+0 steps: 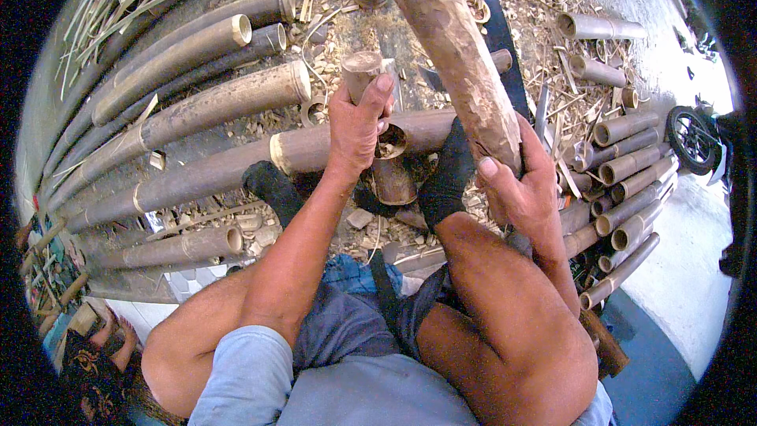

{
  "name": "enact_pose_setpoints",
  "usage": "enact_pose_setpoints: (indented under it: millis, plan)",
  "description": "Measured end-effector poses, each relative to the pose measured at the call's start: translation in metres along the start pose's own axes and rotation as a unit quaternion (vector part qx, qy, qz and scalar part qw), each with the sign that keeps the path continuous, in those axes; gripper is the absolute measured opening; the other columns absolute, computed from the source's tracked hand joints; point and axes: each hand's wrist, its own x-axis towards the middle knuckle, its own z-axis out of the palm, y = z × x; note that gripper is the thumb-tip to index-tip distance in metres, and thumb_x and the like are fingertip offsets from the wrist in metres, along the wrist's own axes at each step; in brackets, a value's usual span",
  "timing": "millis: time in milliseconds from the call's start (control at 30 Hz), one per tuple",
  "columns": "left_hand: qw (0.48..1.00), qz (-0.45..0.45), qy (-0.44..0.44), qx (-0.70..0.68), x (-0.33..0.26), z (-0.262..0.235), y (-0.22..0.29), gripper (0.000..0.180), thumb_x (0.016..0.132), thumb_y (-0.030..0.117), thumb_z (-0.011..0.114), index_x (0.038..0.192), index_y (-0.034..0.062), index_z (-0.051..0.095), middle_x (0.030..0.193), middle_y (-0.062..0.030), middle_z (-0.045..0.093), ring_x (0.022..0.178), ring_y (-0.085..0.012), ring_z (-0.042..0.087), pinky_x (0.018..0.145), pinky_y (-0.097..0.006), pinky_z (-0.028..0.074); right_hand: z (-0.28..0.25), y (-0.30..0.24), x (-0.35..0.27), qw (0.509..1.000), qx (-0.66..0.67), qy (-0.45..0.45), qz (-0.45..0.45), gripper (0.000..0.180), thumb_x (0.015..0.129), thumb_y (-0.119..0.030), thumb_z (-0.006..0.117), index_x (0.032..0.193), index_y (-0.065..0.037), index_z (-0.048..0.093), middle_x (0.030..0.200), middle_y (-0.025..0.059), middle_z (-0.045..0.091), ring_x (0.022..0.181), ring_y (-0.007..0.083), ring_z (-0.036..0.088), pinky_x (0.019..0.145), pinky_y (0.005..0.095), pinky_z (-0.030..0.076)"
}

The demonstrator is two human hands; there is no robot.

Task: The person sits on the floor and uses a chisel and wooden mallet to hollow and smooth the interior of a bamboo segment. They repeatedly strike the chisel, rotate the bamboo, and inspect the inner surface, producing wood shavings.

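My left hand (359, 122) is wrapped round a short, thick wooden handle (363, 65) with a flat round top. Its lower end is hidden behind the fist, so the kind of tool does not show. Just below that hand, a long dark bamboo pole (303, 148) lies crosswise with a cut opening (390, 142) in its side. My right hand (524, 189) grips the near end of a heavy, club-like wooden mallet (457, 63), raised at a slant with its wider end far and left. My dark-socked feet are against the pole on both sides of the opening.
Several bamboo poles (229, 99) lie at the left, beside thin split strips (118, 8). A stack of cut bamboo pieces (631, 181) stands at the right, near a motorbike wheel (694, 140). A dark saw blade (505, 47) lies among wood chips. Another person (91, 371) sits at lower left.
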Motion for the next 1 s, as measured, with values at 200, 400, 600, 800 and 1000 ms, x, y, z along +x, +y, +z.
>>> enact_pose_setpoints:
  millis: [200, 400, 600, 800, 1000]
  plan:
    - [1.0, 0.002, -0.001, -0.008, 0.001, -0.002, -0.005, 0.035, 0.086, 0.039, 0.079, 0.094, 0.0117, 0.058, 0.073, -0.001, 0.059, 0.057, -0.0067, 0.053, 0.043, -0.02, 0.037, 0.005, -0.012, 0.009, 0.999, 0.033, -0.003, -0.034, 0.078, 0.084, -0.034, 0.078, 0.146, -0.001, 0.044, 0.13, 0.0188, 0.064, 0.12, 0.0258, 0.062, 0.103, 0.0384, 0.046]
    - [0.999, -0.03, 0.026, 0.007, 0.005, -0.013, -0.02, 0.035, 0.086, 0.039, 0.079, 0.096, 0.0122, 0.06, 0.076, 0.0001, 0.06, 0.062, -0.0067, 0.056, 0.046, -0.021, 0.04, -0.008, -0.047, 0.03, 0.99, 0.054, 0.024, -0.126, 0.079, 0.086, -0.032, 0.078, 0.15, -0.004, 0.041, 0.131, 0.0194, 0.063, 0.122, 0.0266, 0.061, 0.104, 0.0384, 0.046]
    - [0.994, 0.041, -0.037, 0.09, 0.005, -0.022, -0.025, 0.037, 0.085, 0.032, 0.081, 0.102, 0.0083, 0.06, 0.079, -0.0003, 0.061, 0.062, -0.0116, 0.056, 0.052, -0.026, 0.045, 0.011, -0.071, 0.063, 0.911, -0.356, -0.17, -0.12, 0.074, 0.086, -0.031, 0.074, 0.148, -0.005, 0.044, 0.111, 0.0292, 0.068, 0.099, 0.0419, 0.071, 0.088, 0.046, 0.055]
    - [0.995, 0.079, -0.009, -0.054, -0.02, -0.019, -0.029, 0.025, 0.082, 0.016, 0.085, 0.093, 0.0054, 0.066, 0.08, 0.0045, 0.064, 0.063, -0.0047, 0.054, 0.055, -0.024, 0.043, 0.008, -0.081, 0.045, 0.958, -0.141, -0.028, -0.249, 0.079, 0.081, -0.032, 0.079, 0.148, -0.009, 0.045, 0.106, 0.0276, 0.07, 0.097, 0.0441, 0.07, 0.088, 0.045, 0.056]
    - [0.992, 0.109, -0.059, -0.03, -0.027, -0.027, -0.045, 0.042, 0.078, 0.015, 0.088, 0.112, 0.0009, 0.068, 0.102, -0.0022, 0.071, 0.09, -0.0115, 0.066, 0.076, -0.029, 0.055, 0.015, -0.073, 0.022, 0.894, -0.388, -0.166, -0.153, 0.089, 0.08, -0.035, 0.08, 0.154, -0.012, 0.037, 0.113, 0.0269, 0.067, 0.098, 0.0441, 0.067, 0.086, 0.0462, 0.055]
